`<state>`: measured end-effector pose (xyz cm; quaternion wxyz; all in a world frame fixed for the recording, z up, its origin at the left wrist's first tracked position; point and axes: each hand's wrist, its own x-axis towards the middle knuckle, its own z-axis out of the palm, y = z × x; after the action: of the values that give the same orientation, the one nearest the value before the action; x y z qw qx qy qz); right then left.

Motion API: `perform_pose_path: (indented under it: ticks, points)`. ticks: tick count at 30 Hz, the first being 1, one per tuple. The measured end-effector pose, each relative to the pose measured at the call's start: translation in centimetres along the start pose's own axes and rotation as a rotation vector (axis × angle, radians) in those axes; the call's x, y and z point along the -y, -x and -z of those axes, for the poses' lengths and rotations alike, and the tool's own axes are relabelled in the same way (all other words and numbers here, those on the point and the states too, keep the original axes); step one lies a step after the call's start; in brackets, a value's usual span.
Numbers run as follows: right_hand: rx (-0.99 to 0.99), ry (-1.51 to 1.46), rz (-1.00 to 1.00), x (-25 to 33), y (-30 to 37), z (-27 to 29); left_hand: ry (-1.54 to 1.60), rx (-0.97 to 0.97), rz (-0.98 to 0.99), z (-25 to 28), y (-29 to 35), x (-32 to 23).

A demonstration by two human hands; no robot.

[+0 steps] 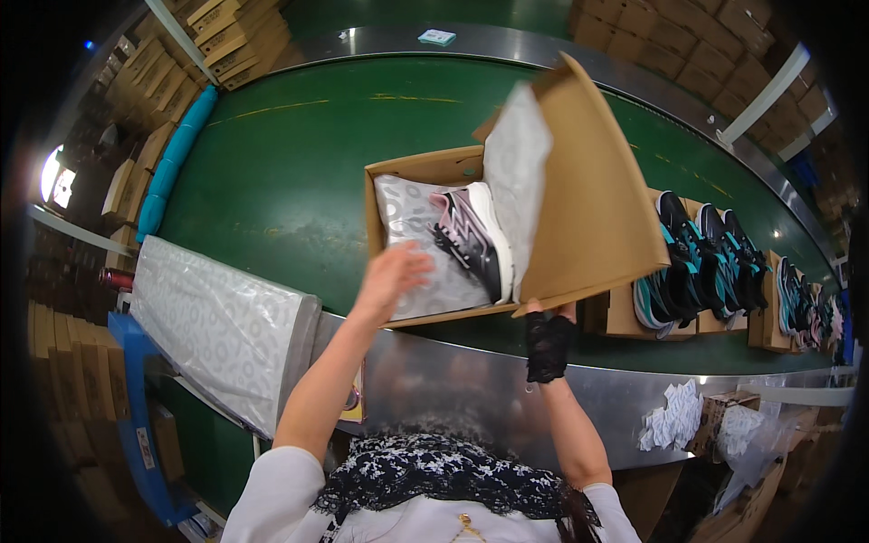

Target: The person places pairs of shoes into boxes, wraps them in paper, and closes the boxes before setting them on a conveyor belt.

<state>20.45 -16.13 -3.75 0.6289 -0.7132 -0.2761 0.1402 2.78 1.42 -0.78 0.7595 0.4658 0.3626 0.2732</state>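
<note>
An open cardboard shoebox (373,217) sits in front of me, its brown lid (588,195) tilted up on the right side. Inside lies a black, pink and white sneaker (475,240) on its side, on patterned grey-white tissue paper (403,204). A further sheet of tissue stands up against the lid. My left hand (396,279) is over the box's near left part, slightly blurred, fingers apart and holding nothing. My right hand (549,335), in a black fingerless glove, grips the lid at its near lower corner; some fingertips are hidden behind the cardboard.
The box rests on a green conveyor belt (281,172) with metal edges. Black and teal sneakers (697,262) stand on boxes to the right. A stack of patterned tissue paper (217,317) lies at left. White paper slips (672,416) sit near right. Boxes (240,41) are piled far left.
</note>
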Motion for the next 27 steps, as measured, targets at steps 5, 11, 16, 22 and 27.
perform_pose_path:
  ticks: [5, 11, 16, 22, 27]
  points:
    - [0.248, 1.007, 0.771, -0.8, 0.7, -3.4, -0.032, -0.543, -0.086, 5.4, 3.8, -1.7]
    - [0.324, 1.055, 0.847, -1.5, 1.5, -4.6, -0.75, -0.399, -0.33, 6.1, 1.1, 5.8]
    - [0.459, 1.054, 0.741, 3.1, -0.1, -4.1, 0.031, -0.098, 0.221, 6.0, 1.4, 0.7]
    - [0.405, 0.983, 0.965, 12.9, -3.3, -2.7, 0.363, 0.028, 0.332, 3.1, 4.3, -4.3]
    - [0.532, 0.901, 0.972, 17.7, -1.6, 0.0, 0.392, 0.042, 0.394, 1.8, 9.3, -5.5]
